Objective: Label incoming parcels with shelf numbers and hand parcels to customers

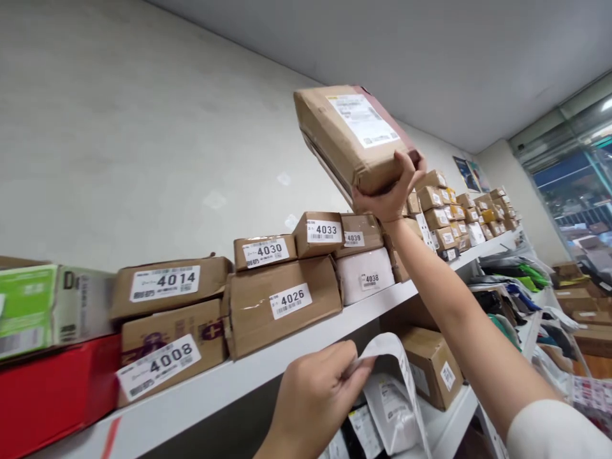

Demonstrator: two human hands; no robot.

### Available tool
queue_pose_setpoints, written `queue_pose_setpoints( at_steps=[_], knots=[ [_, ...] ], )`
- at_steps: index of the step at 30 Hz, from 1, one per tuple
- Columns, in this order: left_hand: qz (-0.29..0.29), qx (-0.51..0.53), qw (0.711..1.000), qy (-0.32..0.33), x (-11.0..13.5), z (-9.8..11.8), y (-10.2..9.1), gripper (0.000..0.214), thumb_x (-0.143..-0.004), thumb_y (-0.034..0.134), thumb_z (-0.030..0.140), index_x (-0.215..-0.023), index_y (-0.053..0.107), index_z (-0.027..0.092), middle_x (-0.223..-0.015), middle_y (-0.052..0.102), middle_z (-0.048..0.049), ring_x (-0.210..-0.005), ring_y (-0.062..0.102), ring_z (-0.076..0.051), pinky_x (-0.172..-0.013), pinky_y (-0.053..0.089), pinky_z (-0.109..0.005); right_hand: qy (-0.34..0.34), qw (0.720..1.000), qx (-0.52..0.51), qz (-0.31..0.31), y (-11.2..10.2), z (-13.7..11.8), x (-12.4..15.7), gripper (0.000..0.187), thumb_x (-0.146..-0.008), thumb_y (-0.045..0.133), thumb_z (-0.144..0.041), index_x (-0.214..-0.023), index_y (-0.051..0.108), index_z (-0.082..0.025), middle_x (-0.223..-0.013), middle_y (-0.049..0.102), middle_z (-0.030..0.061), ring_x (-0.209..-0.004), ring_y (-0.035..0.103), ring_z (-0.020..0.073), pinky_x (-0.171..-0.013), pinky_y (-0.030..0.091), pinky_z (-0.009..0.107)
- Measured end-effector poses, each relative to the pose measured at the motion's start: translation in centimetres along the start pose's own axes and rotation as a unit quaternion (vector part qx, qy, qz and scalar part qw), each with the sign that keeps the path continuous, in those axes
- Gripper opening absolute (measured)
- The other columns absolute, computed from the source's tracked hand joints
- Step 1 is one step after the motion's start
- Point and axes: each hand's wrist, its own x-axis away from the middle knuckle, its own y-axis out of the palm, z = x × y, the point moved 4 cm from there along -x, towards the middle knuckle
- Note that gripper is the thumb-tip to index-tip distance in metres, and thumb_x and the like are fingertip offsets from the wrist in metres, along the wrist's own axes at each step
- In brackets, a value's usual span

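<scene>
My right hand is raised above the top shelf and grips the lower end of a flat brown cardboard parcel with a white shipping label. The parcel tilts in the air over the boxes numbered 4033 and 4039. My left hand is low, below the shelf edge, with its fingers pinched on a curling white strip of labels.
Numbered cartons line the top shelf: 4008, 4014, 4026, 4030, 4038. A red box and a green one stand at the left. More boxes and bagged parcels fill the shelves to the right.
</scene>
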Motion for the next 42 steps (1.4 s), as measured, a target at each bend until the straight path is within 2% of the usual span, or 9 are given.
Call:
queue_pose_setpoints(
  at_steps=[5, 10, 15, 19, 22, 30, 36, 39, 42],
  knots=[
    [0.000, 0.016, 1.000, -0.002, -0.2, 0.6, 0.7, 0.041, -0.090, 0.052, 0.024, -0.055, 0.032, 0.021, -0.045, 0.036, 0.0088, -0.037, 0.034, -0.007, -0.039, 0.025, -0.019, 0.052, 0.998, 0.032, 0.022, -1.9, 2.8, 2.2, 0.097, -0.059, 0.070, -0.062, -0.141, 0.044, -0.016, -0.152, 0.011, 0.0209, -0.146, 0.004, 0.0490, -0.111, 0.021, 0.067],
    [0.010, 0.016, 1.000, 0.014, -0.4, 1.6, 0.8, 0.042, -0.092, 0.050, 0.026, -0.055, 0.031, 0.021, -0.045, 0.034, 0.0091, -0.036, 0.034, -0.006, -0.039, 0.026, -0.018, 0.051, 0.998, 0.031, 0.014, -1.8, 5.2, 3.5, 0.095, -0.052, 0.072, -0.068, -0.130, 0.053, -0.019, -0.146, 0.021, 0.0205, -0.141, 0.019, 0.0500, -0.107, 0.027, 0.069],
    [0.022, 0.018, 1.000, 0.012, -0.5, 2.0, 0.8, 0.042, -0.093, 0.048, 0.026, -0.054, 0.031, 0.021, -0.044, 0.035, 0.0087, -0.036, 0.035, -0.006, -0.039, 0.027, -0.017, 0.043, 0.998, 0.037, 0.003, -1.8, 6.1, 4.4, 0.083, -0.047, 0.078, -0.059, -0.119, 0.060, -0.022, -0.142, 0.028, 0.0194, -0.137, 0.026, 0.0502, -0.103, 0.031, 0.071],
    [0.025, 0.028, 0.999, 0.002, -0.4, 2.1, 0.8, 0.042, -0.090, 0.051, 0.026, -0.053, 0.032, 0.021, -0.043, 0.035, 0.0088, -0.035, 0.034, -0.006, -0.038, 0.025, -0.018, 0.055, 0.997, 0.045, -0.023, -1.7, 6.4, 5.0, 0.076, -0.046, 0.081, -0.047, -0.115, 0.062, -0.023, -0.142, 0.028, 0.0188, -0.137, 0.027, 0.0505, -0.100, 0.034, 0.071],
    [0.023, 0.031, 0.999, 0.002, -0.3, 2.3, 0.7, 0.042, -0.090, 0.051, 0.027, -0.054, 0.032, 0.021, -0.043, 0.036, 0.0089, -0.034, 0.034, -0.006, -0.038, 0.025, -0.018, 0.056, 0.997, 0.045, -0.011, -1.8, 6.2, 5.1, 0.071, -0.046, 0.081, -0.045, -0.112, 0.063, -0.023, -0.143, 0.027, 0.0182, -0.138, 0.025, 0.0500, -0.102, 0.032, 0.070],
    [0.028, 0.014, 0.999, 0.022, 0.2, 2.3, 0.3, 0.041, -0.094, 0.046, 0.025, -0.056, 0.029, 0.022, -0.044, 0.034, 0.0091, -0.035, 0.034, -0.006, -0.039, 0.026, -0.018, 0.032, 0.998, 0.041, 0.030, -2.9, 4.4, 4.9, 0.074, -0.046, 0.081, -0.049, -0.112, 0.062, -0.021, -0.144, 0.026, 0.0192, -0.141, 0.019, 0.0507, -0.106, 0.029, 0.069],
    [0.032, 0.020, 0.999, 0.015, 0.7, 1.9, 0.3, 0.042, -0.096, 0.044, 0.024, -0.058, 0.026, 0.022, -0.045, 0.031, 0.0093, -0.036, 0.033, -0.005, -0.040, 0.025, -0.018, 0.019, 0.998, 0.042, 0.040, -3.0, 0.3, 1.6, 0.084, -0.070, 0.067, -0.056, -0.142, 0.040, -0.023, -0.141, 0.030, 0.0192, -0.142, 0.022, 0.0445, -0.107, 0.029, 0.065],
    [0.029, 0.032, 0.999, 0.006, 1.0, 1.8, 0.6, 0.042, -0.095, 0.045, 0.023, -0.057, 0.027, 0.022, -0.046, 0.030, 0.0090, -0.037, 0.033, -0.005, -0.040, 0.025, -0.019, 0.017, 1.000, -0.009, 0.009, -1.3, -2.2, -1.8, 0.085, -0.077, 0.060, -0.061, -0.148, 0.028, -0.027, -0.142, 0.032, 0.0188, -0.139, 0.029, 0.0409, -0.105, 0.031, 0.062],
    [0.030, 0.042, 0.999, -0.005, 1.5, 1.9, 0.6, 0.042, -0.095, 0.045, 0.022, -0.056, 0.029, 0.022, -0.047, 0.030, 0.0088, -0.038, 0.032, -0.005, -0.040, 0.025, -0.019, 0.043, 0.995, -0.076, -0.044, 2.0, -3.9, -4.0, 0.090, -0.078, 0.056, -0.069, -0.149, 0.026, -0.024, -0.142, 0.033, 0.0208, -0.134, 0.036, 0.0382, -0.104, 0.033, 0.058]
  ],
)
